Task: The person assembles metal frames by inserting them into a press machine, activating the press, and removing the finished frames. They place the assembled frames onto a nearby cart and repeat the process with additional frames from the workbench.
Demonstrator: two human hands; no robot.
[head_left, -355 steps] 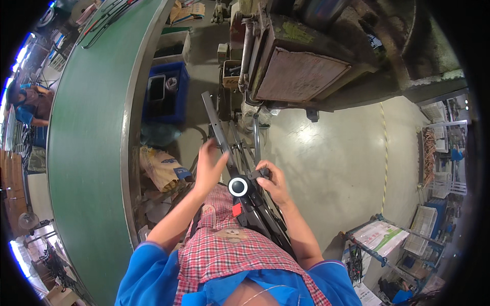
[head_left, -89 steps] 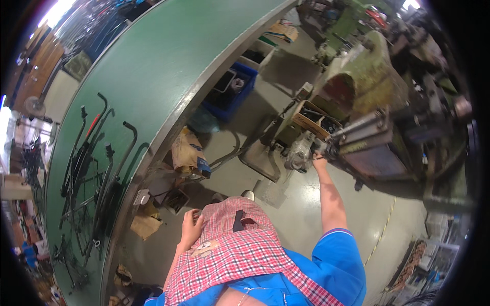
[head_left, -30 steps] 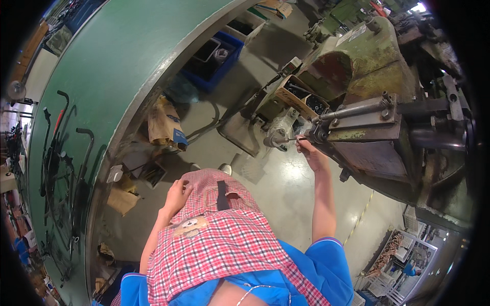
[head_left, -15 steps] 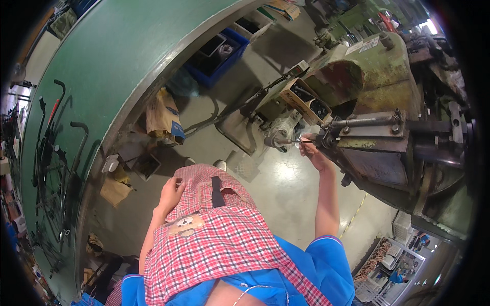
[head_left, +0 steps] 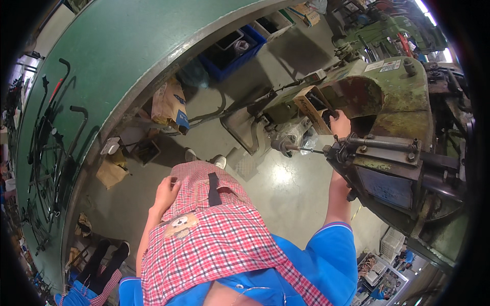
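Observation:
My right hand (head_left: pixel 341 125) is raised beside the machine, at the near side of a small cardboard box (head_left: pixel 309 109) with dark contents. Its fingers are curled together at a small black part whose shape I cannot make out. Just below this hand, a thin metal rod (head_left: pixel 317 150) runs between a round-ended fitting (head_left: pixel 282 146) and the head of the green machine (head_left: pixel 395 92). My left hand (head_left: pixel 167 192) rests against the red checked apron (head_left: pixel 204 245), fingers loosely bent and apart, holding nothing.
A green-topped table (head_left: pixel 117 56) with a metal rim curves along the left, bearing several bent black bars (head_left: pixel 77 135). A blue bin (head_left: pixel 235 53) and a paper sack (head_left: pixel 168 104) stand beneath its edge. Another person's legs (head_left: pixel 99 262) show at lower left.
My right hand has left the rod and moved up to the cardboard box. The rod stays at the machine. My left hand keeps its place at the apron, while the view has shifted slightly.

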